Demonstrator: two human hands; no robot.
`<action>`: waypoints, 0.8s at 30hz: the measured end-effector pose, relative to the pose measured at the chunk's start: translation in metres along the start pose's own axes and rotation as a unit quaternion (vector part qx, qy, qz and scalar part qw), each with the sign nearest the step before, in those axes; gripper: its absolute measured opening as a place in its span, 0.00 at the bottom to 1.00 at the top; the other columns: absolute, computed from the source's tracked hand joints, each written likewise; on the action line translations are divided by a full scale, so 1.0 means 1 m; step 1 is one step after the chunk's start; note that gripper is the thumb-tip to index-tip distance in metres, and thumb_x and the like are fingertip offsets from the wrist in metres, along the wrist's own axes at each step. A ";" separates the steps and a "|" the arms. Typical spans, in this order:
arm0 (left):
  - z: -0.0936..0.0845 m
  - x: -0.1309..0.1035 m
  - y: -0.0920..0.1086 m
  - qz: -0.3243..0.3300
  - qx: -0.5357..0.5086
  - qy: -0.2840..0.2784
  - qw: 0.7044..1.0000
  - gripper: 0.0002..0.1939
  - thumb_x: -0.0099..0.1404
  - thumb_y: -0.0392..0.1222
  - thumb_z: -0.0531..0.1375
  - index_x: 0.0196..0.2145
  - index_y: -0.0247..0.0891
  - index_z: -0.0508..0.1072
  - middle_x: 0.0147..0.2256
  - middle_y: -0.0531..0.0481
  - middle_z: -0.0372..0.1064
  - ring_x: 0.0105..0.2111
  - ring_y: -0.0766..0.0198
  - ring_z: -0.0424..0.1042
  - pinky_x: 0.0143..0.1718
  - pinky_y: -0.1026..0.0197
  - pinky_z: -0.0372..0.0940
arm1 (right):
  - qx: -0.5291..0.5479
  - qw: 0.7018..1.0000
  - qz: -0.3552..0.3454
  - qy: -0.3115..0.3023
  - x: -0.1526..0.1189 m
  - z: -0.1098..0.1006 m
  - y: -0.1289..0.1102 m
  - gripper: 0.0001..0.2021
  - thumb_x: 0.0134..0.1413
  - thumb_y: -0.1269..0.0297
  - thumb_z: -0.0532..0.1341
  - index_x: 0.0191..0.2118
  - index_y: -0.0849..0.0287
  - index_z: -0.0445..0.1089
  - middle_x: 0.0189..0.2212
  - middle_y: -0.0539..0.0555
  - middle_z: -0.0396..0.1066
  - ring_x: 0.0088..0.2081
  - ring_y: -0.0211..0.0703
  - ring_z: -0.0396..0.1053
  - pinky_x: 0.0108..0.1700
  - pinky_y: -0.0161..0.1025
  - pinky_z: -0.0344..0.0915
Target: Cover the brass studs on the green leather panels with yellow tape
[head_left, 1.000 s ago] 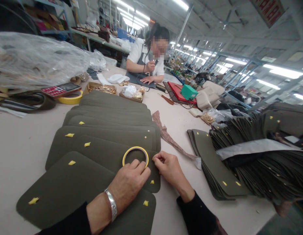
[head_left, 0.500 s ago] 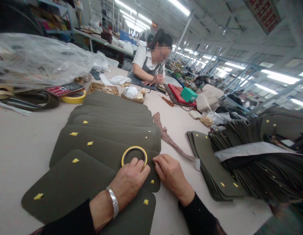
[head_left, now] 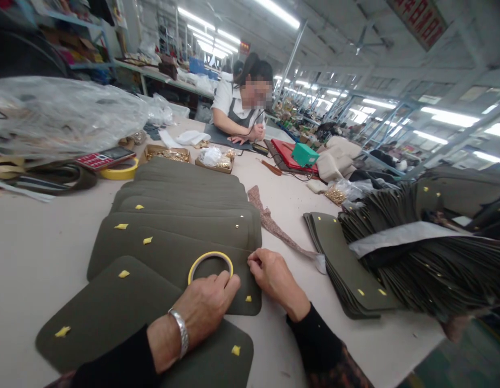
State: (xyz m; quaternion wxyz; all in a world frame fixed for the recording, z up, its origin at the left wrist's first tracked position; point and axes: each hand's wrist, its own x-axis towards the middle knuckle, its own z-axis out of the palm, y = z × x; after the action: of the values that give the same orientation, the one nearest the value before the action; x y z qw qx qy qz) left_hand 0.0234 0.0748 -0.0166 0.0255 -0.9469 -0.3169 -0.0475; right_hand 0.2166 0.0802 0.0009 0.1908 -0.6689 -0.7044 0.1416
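Note:
My left hand [head_left: 207, 304], with a silver bracelet at the wrist, is closed on a roll of yellow tape [head_left: 191, 271] above the dark green panels. The fingers of my right hand [head_left: 274, 275] are pinched together at the right edge of an upper panel [head_left: 209, 243]; whatever they hold is too small to make out. Small yellow tape pieces [head_left: 147, 240] stick to several panels. A rounded panel [head_left: 112, 307] lies at the front left, partly under my left forearm. More panels [head_left: 185, 188] are fanned out behind.
Stacked green pieces [head_left: 342, 258] and a large bundle [head_left: 428, 275] lie on the right. A brown strip [head_left: 274, 225] runs behind my right hand. Boxes of gold parts [head_left: 167, 153], another yellow roll [head_left: 119, 171] and plastic wrap [head_left: 64, 116] lie farther back. A person [head_left: 237, 108] leans over the far side.
My left hand and the tape roll have shifted left, a little away from my right hand. My right hand stays pinched at the panel's edge. The whole view has shifted slightly.

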 end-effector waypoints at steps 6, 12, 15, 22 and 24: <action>-0.013 0.001 -0.005 0.021 -0.028 0.190 0.981 0.07 0.69 0.32 0.48 0.40 0.37 0.63 0.27 0.51 0.65 0.25 0.61 0.68 0.24 0.62 0.64 | 0.066 0.994 -0.045 -0.075 -0.024 -0.013 -0.006 0.05 0.51 0.73 0.62 0.28 0.58 0.74 0.24 0.50 0.74 0.27 0.40 0.70 0.30 0.33 0.61; -0.022 0.001 -0.014 0.015 -0.163 0.247 0.955 0.15 0.73 0.37 0.46 0.54 0.38 0.62 0.38 0.49 0.75 0.34 0.65 0.75 0.34 0.66 0.70 | 0.260 0.961 -0.074 0.050 -0.033 -0.019 -0.018 0.09 0.58 0.72 0.58 0.41 0.58 0.74 0.33 0.52 0.75 0.33 0.39 0.72 0.36 0.34 0.66; -0.022 -0.002 -0.013 -0.009 -0.171 0.240 0.956 0.21 0.73 0.40 0.46 0.62 0.36 0.54 0.47 0.45 0.74 0.40 0.64 0.76 0.38 0.66 0.71 | 0.269 0.952 -0.133 0.064 -0.035 -0.018 -0.026 0.09 0.57 0.73 0.59 0.41 0.58 0.74 0.33 0.52 0.75 0.33 0.39 0.71 0.38 0.34 0.66; -0.022 -0.007 -0.010 -0.021 -0.143 0.252 0.957 0.19 0.74 0.41 0.45 0.59 0.33 0.55 0.36 0.47 0.77 0.28 0.63 0.76 0.31 0.64 0.70 | 0.159 0.949 -0.253 0.102 -0.030 -0.011 -0.035 0.08 0.58 0.75 0.56 0.38 0.59 0.71 0.31 0.54 0.73 0.33 0.40 0.69 0.37 0.36 0.65; -0.022 -0.008 -0.011 -0.016 -0.138 0.255 0.957 0.17 0.74 0.40 0.45 0.57 0.34 0.56 0.34 0.48 0.76 0.28 0.62 0.76 0.30 0.62 0.69 | 0.131 0.946 -0.271 0.121 -0.029 -0.007 -0.034 0.08 0.57 0.75 0.55 0.36 0.58 0.70 0.29 0.54 0.72 0.31 0.41 0.68 0.35 0.37 0.65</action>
State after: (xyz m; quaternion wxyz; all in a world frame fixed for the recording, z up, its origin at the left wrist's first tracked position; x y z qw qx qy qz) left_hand 0.0088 0.0768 0.0047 -0.0262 -0.8925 -0.3055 -0.3308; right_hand 0.1904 0.0484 0.0204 0.3918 -0.4340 -0.8058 0.0937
